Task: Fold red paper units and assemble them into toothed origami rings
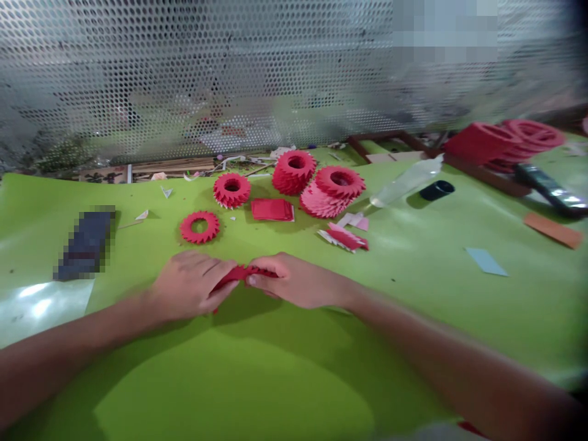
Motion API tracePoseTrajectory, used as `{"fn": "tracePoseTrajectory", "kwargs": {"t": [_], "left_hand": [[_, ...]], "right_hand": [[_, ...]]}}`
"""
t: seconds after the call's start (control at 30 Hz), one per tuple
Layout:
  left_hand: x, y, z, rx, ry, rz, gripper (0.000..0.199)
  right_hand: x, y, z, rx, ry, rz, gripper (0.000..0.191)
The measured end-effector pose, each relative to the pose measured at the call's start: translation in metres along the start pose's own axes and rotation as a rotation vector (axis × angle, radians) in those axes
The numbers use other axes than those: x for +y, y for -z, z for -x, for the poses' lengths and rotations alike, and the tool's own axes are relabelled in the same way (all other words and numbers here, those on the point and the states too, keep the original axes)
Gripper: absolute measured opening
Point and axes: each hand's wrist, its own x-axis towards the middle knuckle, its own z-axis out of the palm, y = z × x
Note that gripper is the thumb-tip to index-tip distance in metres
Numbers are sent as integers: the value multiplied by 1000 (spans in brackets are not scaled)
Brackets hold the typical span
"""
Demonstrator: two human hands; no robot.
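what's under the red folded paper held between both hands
Below the red folded paper lies a shadowed glossy green sheet; the left hand and right hand cover the paper's ends.

Green-topped table (239,386) with red folded-paper rings (199,226)

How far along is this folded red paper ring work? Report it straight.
Looks done: stacked rings of folded red paper and a flat red paper ring. In hand: a curved strip of folded red paper, held between the left hand and right hand. Left: a stack of flat red paper pieces, seemingly unfolded.
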Motion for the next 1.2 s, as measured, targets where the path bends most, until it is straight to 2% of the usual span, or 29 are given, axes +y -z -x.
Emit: {"fn": "tracePoseTrajectory", "kwargs": {"t": [0.23,0.47,0.67,0.87,1.1,1.2], "left_hand": [[2,1,-1,-20,14,-34,27],[2,-5,1,70,-75,1,21],[2,-6,2,80,-136,-2,19],[0,-2,0,71,-26,5,22],[-3,-3,-1,160,126,-18,24],[-3,-4,0,132,144,-29,26]], "right_hand": [[1,-1,0,-33,20,-26,35],[1,2,2,-41,21,-15,40],[-2,-2,1,-51,25,-33,41],[-3,-2,3,2,3,-55,38],[-6,-5,4,138,3,-109,28],[-7,-6,2,146,1,-93,30]]}}
